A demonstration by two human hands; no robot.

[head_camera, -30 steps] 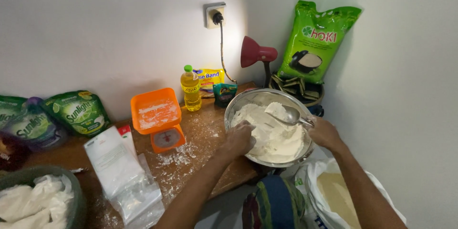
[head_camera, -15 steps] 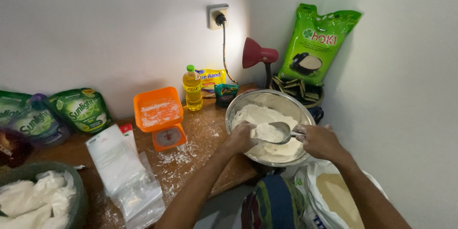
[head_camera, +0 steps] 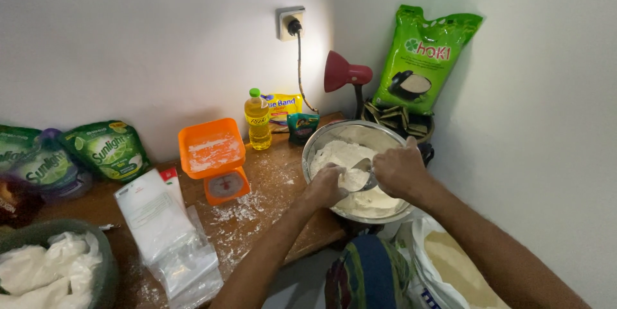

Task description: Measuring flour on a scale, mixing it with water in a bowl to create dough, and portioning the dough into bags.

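Flour sits heaped and loose in the steel bowl on the tabletop. Right hand clamps a spoon over it; left hand rests curled in the flour, grip unclear.

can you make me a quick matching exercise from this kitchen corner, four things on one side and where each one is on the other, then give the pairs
Things:
1. metal bowl
2. orange scale
3. red lamp
4. oil bottle

Places:
A. stands by the wall, between the scale and the bowl
B. at the back corner, in front of the green bag
C. under both hands, the left hand and the right hand, which holds a metal scoop
D. on the wooden table, left of the bowl, with spilled flour around it

Pairs: 1-C, 2-D, 3-B, 4-A
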